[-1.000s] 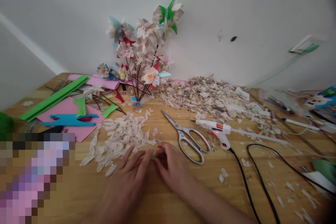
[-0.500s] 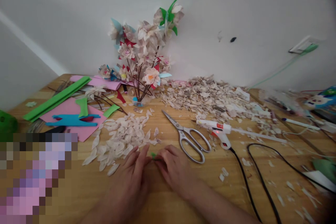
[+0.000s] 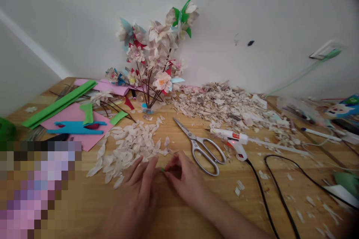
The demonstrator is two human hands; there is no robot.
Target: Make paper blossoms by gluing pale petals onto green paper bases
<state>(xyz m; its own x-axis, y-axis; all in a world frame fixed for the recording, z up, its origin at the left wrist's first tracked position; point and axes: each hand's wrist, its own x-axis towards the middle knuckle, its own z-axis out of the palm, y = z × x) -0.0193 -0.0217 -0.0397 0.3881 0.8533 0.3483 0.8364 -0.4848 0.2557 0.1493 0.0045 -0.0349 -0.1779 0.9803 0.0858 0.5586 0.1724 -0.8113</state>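
Note:
My left hand (image 3: 137, 186) and my right hand (image 3: 186, 179) meet low over the table, both at a tiny green piece (image 3: 162, 169) that looks like rolled or folded paper. The right thumb and forefinger pinch it from one side. On the other side the left fingertips close on it, with the thumb mostly hidden. Just beyond the left hand lies a heap of loose pale petals (image 3: 137, 140). Metal scissors (image 3: 200, 145) rest to the right of my right hand, blades partly apart and pointing away. Past them is a white hot glue gun (image 3: 231, 138) with a red light lit.
Pale handmade flowers (image 3: 161, 35) on dark stems stand at the back in a clear holder (image 3: 151, 108). A big pile of dry petals (image 3: 224, 104) lies by the wall. Pink sheets (image 3: 95, 142) and green paper (image 3: 60, 104) are at left. A black cord (image 3: 259, 186) runs along the right.
My right hand has turned slightly and its thumb and forefinger have spread into a rounder pinch. Less of the green piece shows. The scissors and glue gun stay put.

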